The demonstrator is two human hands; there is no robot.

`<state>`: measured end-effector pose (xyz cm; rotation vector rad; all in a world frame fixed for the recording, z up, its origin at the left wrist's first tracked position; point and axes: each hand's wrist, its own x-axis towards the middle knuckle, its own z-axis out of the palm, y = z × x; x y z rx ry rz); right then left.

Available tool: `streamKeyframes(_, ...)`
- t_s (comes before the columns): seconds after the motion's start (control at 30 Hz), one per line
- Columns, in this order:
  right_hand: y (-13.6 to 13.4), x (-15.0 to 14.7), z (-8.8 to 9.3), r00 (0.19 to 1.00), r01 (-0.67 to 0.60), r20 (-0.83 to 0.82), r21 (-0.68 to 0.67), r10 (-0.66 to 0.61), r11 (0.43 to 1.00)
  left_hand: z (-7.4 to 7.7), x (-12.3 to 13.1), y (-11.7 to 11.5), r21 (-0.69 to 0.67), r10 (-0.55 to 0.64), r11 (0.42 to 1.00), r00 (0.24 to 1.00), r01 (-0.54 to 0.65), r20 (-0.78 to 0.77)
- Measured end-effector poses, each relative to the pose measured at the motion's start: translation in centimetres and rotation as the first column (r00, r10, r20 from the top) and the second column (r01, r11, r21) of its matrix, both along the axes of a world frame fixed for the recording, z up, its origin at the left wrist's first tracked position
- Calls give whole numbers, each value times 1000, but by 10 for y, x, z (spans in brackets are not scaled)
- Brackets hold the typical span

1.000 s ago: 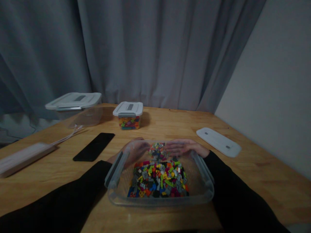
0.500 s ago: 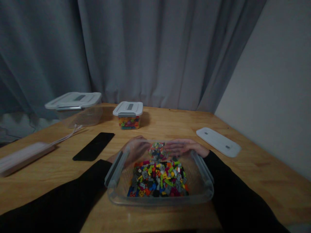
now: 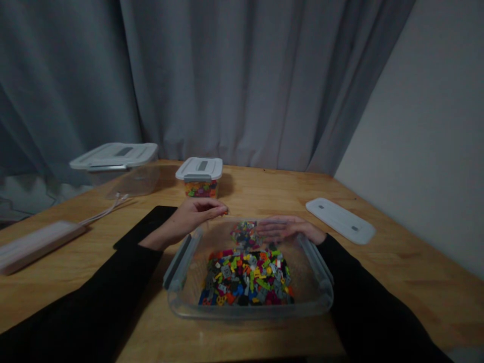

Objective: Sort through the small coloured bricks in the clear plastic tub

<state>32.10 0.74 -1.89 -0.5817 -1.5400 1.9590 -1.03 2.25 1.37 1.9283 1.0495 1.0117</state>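
Observation:
A clear plastic box [image 3: 249,313] without a lid stands in front of me, its floor covered by a pile of small multicoloured building-brick pieces [image 3: 245,277]. My left hand [image 3: 194,218] is raised at the box's far left corner, its fingertips pinched on a small orange piece [image 3: 225,212]. Beyond the far wall, and seen through it, my right hand [image 3: 283,229] rests with fingers stretched out to the left. Beside those fingertips is a smaller heap of brick pieces [image 3: 246,235], also showing through the clear wall.
A small lidded box [image 3: 199,171] of colourful pieces stands at the back, left of centre. Farther left is a larger lidded clear box [image 3: 117,156]. A black phone-like slab [image 3: 139,229] and a white power strip [image 3: 41,244] with cables lie left. A white lid [image 3: 340,221] lies right.
My left hand has risen from behind the box's far wall and moved up and left, with a small orange piece now visible in its fingertips. My right hand has stayed in place.

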Motion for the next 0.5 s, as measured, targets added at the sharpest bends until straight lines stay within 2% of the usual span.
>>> streamKeyframes(0.23,3,3,-3,1000,0,9,2,0,1000,1,2,-3,10,-201,980,979,201,31)
streamKeyframes(0.33,10,8,-7,989,140,57,3,-140,990,0,1,-2,-24,-243,969,969,244,43)
streamKeyframes(0.37,14,10,-10,972,214,87,40,-216,976,0,1,-2,-32,-250,967,967,251,46)
streamKeyframes(0.43,23,16,-16,915,333,166,207,-368,920,-1,0,-2,-49,-257,964,965,260,53)
streamKeyframes(0.5,33,21,-24,851,356,235,397,-469,846,-1,1,-2,-68,-261,962,963,265,63)
